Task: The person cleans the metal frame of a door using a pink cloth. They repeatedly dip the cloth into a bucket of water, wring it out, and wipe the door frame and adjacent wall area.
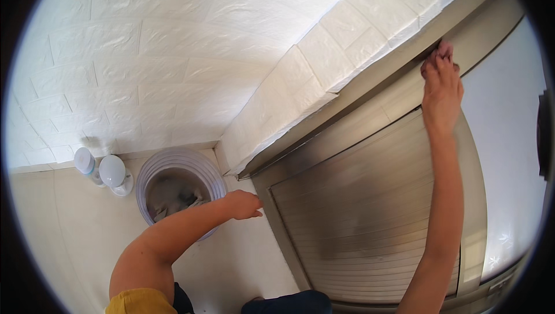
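My right hand is raised against the edge of a brownish metal door, at the seam beside its frame. Its fingers are bunched together, and whether something is pinched under them cannot be made out. My left hand hangs lower down, between a bucket and the door's bottom corner. Its fingers are partly curled and I see nothing in them. The round pale bucket stands on the floor, partly covered by my left forearm. Murky grey water and what looks like soaked cloth are inside it.
White brick-patterned wall covering meets the door frame, its edge ragged. A capped bottle and a white round-topped container stand by the wall left of the bucket. The door has a pale panel. Pale floor lies below me.
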Action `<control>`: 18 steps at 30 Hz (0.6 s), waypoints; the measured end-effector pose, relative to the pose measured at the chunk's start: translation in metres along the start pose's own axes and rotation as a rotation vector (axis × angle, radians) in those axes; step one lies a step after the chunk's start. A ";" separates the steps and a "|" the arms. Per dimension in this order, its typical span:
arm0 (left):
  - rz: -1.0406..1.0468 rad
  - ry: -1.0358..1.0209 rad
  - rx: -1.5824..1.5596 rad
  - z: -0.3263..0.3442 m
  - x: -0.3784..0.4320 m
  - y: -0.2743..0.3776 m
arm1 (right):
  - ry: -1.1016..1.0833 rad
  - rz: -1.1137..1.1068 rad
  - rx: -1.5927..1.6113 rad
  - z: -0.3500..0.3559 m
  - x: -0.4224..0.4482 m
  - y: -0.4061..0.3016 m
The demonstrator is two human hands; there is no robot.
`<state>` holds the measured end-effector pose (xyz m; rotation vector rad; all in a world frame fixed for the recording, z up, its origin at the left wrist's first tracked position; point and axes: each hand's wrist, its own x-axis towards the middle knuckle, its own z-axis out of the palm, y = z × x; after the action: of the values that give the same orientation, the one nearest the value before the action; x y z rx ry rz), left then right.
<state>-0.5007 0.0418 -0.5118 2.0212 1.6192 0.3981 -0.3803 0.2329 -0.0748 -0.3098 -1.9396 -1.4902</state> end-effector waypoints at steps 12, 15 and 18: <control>-0.073 -0.061 0.036 0.000 -0.003 -0.003 | -0.419 -0.240 0.404 -0.004 -0.108 -0.131; -0.103 -0.027 0.026 0.003 -0.005 -0.005 | -0.367 -0.237 0.388 -0.006 -0.087 -0.117; -0.140 -0.017 0.031 0.012 -0.004 -0.009 | -0.258 -0.071 0.283 -0.016 -0.066 -0.111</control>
<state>-0.5022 0.0370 -0.5266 1.9133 1.7540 0.3054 -0.3868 0.1953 -0.1992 -0.3220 -2.3564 -1.2448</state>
